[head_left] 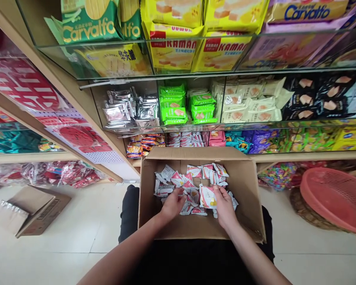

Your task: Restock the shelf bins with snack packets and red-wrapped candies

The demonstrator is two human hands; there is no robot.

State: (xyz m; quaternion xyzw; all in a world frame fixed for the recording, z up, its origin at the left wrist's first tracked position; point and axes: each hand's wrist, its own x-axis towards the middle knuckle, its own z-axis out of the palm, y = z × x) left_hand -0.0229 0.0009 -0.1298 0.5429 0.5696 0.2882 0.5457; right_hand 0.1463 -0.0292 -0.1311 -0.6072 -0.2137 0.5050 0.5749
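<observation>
A cardboard box (246, 198) rests on my lap with its top open. Many small white and pink snack packets (195, 171) lie loose on its bottom. Between the thumb and fingers of my right hand (225, 206) is one snack packet (208, 197), raised above the others with its printed face up. My left hand (173, 204) is down in the box to the left, its fingers curled together against the packets. What lies between those fingertips is partly hidden, and I cannot make it out.
Glass-fronted shelves (192, 77) of wrapped biscuits rise just behind the box. Similar white and pink packets (188, 139) fill a low compartment. A pink plastic basket (329, 198) stands on a woven one at right. Another cardboard box (44, 211) lies on the floor at left.
</observation>
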